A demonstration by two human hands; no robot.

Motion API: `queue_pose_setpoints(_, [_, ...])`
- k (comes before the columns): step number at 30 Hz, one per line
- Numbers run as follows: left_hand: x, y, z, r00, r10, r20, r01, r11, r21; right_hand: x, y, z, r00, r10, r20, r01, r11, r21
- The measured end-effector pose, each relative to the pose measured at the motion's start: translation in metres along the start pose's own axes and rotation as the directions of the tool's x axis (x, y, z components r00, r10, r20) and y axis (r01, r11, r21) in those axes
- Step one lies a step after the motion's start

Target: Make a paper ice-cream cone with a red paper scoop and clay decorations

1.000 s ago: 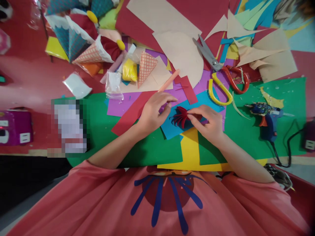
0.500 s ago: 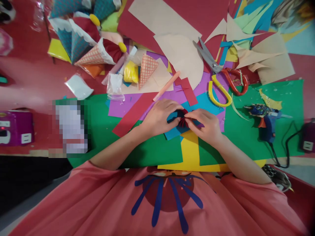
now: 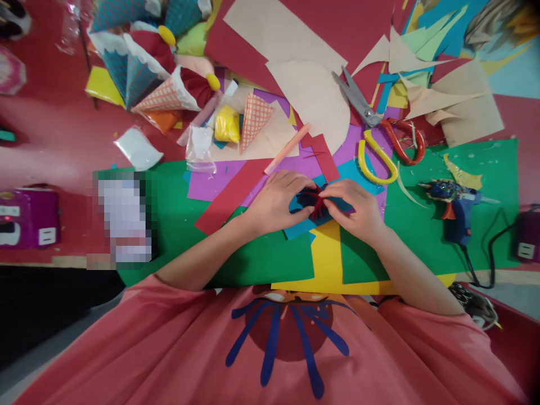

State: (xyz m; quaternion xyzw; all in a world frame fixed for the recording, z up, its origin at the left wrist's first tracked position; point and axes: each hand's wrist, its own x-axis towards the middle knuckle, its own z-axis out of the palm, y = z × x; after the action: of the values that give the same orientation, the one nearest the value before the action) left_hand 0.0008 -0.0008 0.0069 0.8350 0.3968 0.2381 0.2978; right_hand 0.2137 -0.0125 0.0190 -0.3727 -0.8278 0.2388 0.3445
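Observation:
Between my two hands, over the blue paper (image 3: 295, 229), is a small piece of red pleated paper (image 3: 318, 203). My left hand (image 3: 276, 202) pinches its left side between thumb and fingers. On the other side, the thumb and fingertips of my right hand (image 3: 356, 208) grip the folds. The pleats fan out a little, and the fingertips cover part of them. Just above my left hand lies a peach-coloured stick (image 3: 287, 149) beside a red paper strip (image 3: 230, 197). Scissors (image 3: 367, 115) with one yellow and one red handle lie open-bladed beyond my right hand.
A blue glue gun (image 3: 458, 214) with its cord rests on the green sheet (image 3: 177, 225) to the right. Patterned cones (image 3: 162, 95) with ruffled white rims crowd the upper left. Beige offcuts (image 3: 468, 112) are at upper right. A blurred-out rectangular object (image 3: 124, 219) lies left.
Both hands stay nearly in place. The red pleats have turned slightly and show more spread between the fingertips, and my right hand has shifted a little to the right.

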Motion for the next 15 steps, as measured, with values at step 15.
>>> queue_pose_setpoints(15, [0.008,-0.048,-0.032,0.878,-0.072,-0.473,0.174,0.969,0.175,-0.001,0.003,-0.003,0.995,0.023,-0.094,-0.025,0.999,-0.020])
